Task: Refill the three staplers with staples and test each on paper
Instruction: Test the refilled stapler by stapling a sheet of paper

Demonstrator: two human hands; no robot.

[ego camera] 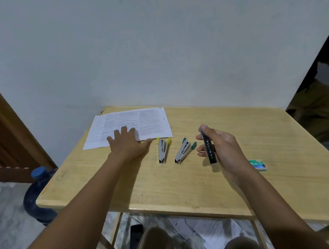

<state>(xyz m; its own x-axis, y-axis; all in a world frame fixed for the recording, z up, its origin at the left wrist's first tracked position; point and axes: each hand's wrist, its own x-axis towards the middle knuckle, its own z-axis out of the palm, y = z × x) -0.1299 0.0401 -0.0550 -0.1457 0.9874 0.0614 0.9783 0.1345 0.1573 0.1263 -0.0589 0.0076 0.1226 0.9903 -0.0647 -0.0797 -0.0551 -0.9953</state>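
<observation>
Right hand [224, 149] clamped round black stapler [209, 150], centre-right of frame; left hand [128, 143] flat, fingers spread, on paper [140, 121] centre-left. Yellow stapler [162, 150] and teal stapler [183, 151] lie open between the 2 hands. Risk: staple box [259, 164] sits just beside right wrist; a pullback could sweep it off.

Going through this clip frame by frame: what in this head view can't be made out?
All in the head view:
- Black stapler in the right hand: fingers and palm cover its sides; loaded or not is unseen.
- Small green staple box: that hand hides its left end; label too small.
- Printed white paper sheets: text too small; left hand covers the near edge.
- Yellow-tipped metal stapler and teal-tipped metal stapler: staples inside too small to tell.
</observation>
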